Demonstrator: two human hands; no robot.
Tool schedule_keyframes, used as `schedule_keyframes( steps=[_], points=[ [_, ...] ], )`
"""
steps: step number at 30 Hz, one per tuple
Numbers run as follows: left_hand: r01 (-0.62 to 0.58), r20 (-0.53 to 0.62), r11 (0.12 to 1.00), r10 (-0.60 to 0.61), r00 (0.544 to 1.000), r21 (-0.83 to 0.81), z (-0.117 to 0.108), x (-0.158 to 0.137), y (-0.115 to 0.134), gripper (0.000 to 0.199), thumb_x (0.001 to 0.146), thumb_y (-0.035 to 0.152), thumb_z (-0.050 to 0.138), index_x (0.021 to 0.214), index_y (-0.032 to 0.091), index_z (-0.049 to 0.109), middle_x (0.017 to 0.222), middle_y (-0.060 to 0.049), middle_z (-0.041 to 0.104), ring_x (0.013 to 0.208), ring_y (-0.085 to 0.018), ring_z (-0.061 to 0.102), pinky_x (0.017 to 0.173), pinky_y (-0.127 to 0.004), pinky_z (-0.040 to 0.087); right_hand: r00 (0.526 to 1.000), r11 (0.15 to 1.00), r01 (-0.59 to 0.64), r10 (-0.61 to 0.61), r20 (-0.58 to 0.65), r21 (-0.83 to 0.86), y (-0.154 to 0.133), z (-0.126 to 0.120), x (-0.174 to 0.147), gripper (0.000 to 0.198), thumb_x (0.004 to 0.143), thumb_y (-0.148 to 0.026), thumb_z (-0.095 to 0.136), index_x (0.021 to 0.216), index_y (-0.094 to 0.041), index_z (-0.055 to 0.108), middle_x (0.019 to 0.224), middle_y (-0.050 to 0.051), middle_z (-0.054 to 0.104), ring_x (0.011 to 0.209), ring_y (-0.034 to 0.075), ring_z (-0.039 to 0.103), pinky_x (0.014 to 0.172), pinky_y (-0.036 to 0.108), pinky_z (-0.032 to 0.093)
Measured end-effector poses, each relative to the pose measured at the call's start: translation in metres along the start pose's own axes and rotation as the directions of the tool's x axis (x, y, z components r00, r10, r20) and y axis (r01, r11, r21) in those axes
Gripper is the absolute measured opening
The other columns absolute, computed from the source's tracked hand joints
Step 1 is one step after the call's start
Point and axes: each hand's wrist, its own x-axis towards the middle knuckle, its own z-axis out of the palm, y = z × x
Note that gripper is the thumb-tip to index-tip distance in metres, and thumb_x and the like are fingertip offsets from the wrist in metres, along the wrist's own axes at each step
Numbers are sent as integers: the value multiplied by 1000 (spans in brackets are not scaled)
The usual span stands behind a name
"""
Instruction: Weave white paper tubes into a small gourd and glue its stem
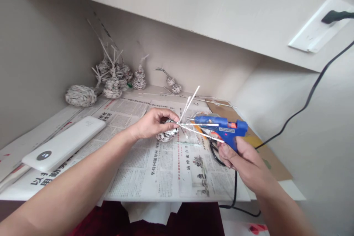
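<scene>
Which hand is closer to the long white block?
Left. The left hand is right of the white block, holding a woven piece; the right hand is farther right, holding a blue glue gun.

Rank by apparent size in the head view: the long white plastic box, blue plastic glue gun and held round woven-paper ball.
1. Long white plastic box
2. Blue plastic glue gun
3. Round woven-paper ball, partly hidden by the left fingers

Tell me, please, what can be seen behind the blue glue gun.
Past the edges of the blue glue gun, brown cardboard shows, with printed newspaper lower in the view. Whatever lies directly behind its body, or behind the right hand gripping it, is covered.
</scene>
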Motion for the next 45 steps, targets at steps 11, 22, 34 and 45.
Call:
schedule_keyframes(
  steps=[11, 22, 34, 45],
  points=[
    [179, -137, 950, -219, 966, -256, -1, 1, -5, 31, 70, 35, 78, 88, 12, 69, 72, -1, 66, 58, -7, 53, 55, -20, 43, 974, 639, -141, -46, -220, -756, 75, -39, -1, 45, 95, -46, 41, 129, -19, 49, 104, 13, 67, 93, 30, 62, 77, 42, 49],
    [211, -180, 922, -279, 943, -325, -1, 3, -14, 35, 69, 39, 79, 90, 13, 70, 78, -4, 70, 63, -11, 60, 60, -22, 48, 984, 209, -92, -131, -122, -973, 148, -104, -12, 45, 96, -29, 32, 130, -9, 54, 89, 17, 65, 84, 30, 57, 81, 46, 48],
    [217, -121, 900, -280, 952, -377, 5, 2, -15, 31, 67, 35, 81, 87, 12, 71, 74, -2, 68, 61, -9, 58, 60, -21, 46, 969, 971, 92, -139, -206, -222, 2, 44, 58, 37, 84, -45, 64, 113, -23, 69, 101, 7, 72, 87, 22, 66, 77, 36, 52],
    [177, -181, 827, -316, 931, -534, 8, 4, -17, 35, 60, 24, 86, 88, 13, 69, 80, -2, 68, 66, -9, 60, 63, -19, 48, 975, 984, 99, -65, -211, 151, 9, 86, 96, 17, 79, -33, 66, 82, -16, 70, 78, 5, 73, 68, 17, 65, 66, 28, 51]
  ],
)
